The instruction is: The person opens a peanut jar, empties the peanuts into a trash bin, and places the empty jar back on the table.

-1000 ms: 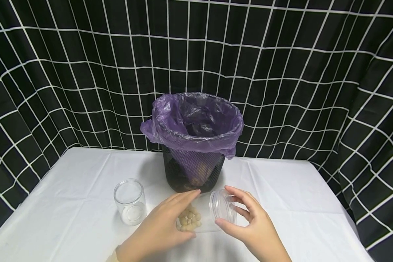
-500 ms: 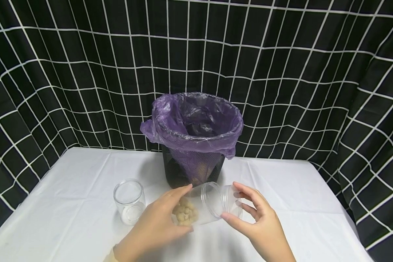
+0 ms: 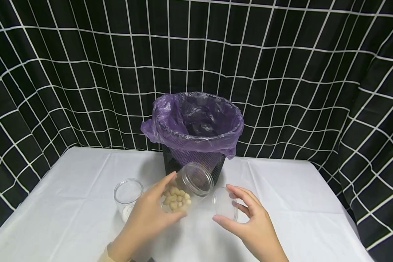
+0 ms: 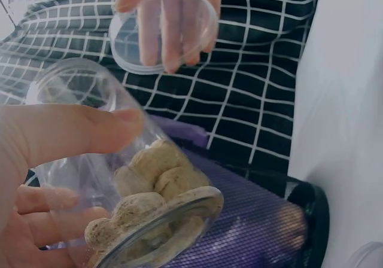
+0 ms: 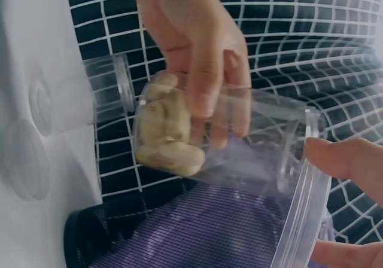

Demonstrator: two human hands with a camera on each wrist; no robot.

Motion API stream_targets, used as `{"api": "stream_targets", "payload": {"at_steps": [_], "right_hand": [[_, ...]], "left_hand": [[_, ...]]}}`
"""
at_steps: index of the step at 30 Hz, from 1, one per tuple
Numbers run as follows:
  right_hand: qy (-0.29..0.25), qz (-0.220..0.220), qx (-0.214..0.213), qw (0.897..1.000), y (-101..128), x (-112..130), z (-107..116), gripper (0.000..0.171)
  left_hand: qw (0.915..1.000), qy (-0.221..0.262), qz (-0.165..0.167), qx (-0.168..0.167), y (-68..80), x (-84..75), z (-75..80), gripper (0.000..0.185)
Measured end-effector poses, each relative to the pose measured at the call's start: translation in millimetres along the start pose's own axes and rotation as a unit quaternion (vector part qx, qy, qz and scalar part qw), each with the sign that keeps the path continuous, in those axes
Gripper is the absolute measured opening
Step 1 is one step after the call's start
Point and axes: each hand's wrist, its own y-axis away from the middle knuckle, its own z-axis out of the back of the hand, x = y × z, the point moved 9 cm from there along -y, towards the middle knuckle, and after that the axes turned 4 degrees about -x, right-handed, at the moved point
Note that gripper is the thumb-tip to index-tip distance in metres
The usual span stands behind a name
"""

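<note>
While left hand [image 3: 147,222] fingers wrap the tilted peanut jar [image 3: 186,187], right hand [image 3: 252,222] fingers pinch its lid [image 3: 225,203] just beside

No readable text, label, brand, number or sign anywhere in the views. Bare and unmarked: jar [image 3: 186,189] at centre, lid [image 3: 225,203] just right of it, second jar [image 3: 127,194] at lower left, bin [image 3: 193,142] at centre. Only a white grid on the black cloth [image 3: 314,72] across the upper frame, without letters.
</note>
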Motion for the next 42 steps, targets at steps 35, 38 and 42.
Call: {"api": "stream_targets", "payload": {"at_steps": [35, 38, 42], "right_hand": [[0.060, -0.008, 0.046, 0.997, -16, -39, -49, 0.069], [0.069, -0.018, 0.052, 0.996, -18, -46, -54, 0.069], [0.079, -0.021, 0.058, 0.995, -19, -53, -59, 0.069]], "left_hand": [[0.9973, 0.015, 0.004, -0.072, -2.5, 4.3, 42.8, 0.091], [0.9972, 0.016, 0.000, -0.073, -2.3, 4.2, 43.8, 0.092], [0.9973, 0.017, -0.005, -0.071, -2.6, 4.6, 43.5, 0.092]]}}
